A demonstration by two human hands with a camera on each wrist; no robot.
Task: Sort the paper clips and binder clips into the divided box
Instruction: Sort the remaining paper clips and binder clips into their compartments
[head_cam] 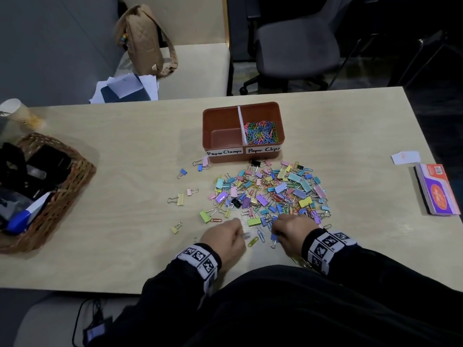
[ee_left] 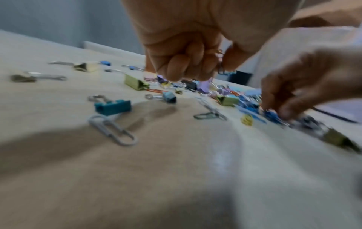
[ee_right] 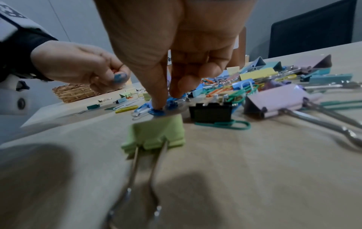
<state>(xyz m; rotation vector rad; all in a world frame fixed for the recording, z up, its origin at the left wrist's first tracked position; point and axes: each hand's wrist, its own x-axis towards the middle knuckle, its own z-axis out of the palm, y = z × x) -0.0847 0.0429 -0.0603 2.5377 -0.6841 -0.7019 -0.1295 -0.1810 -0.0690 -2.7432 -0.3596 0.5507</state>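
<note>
Pastel binder clips (head_cam: 271, 190) lie heaped; left hand (head_cam: 226, 240) clutches paper clips, right hand (head_cam: 292, 230) pinches one.

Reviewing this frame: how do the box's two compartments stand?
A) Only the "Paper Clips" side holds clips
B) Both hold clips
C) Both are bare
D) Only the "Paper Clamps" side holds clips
A: in the box, coloured paper clips fill the right compartment labelled "Paper Clips", while the left compartment shows only its bare floor.
</note>
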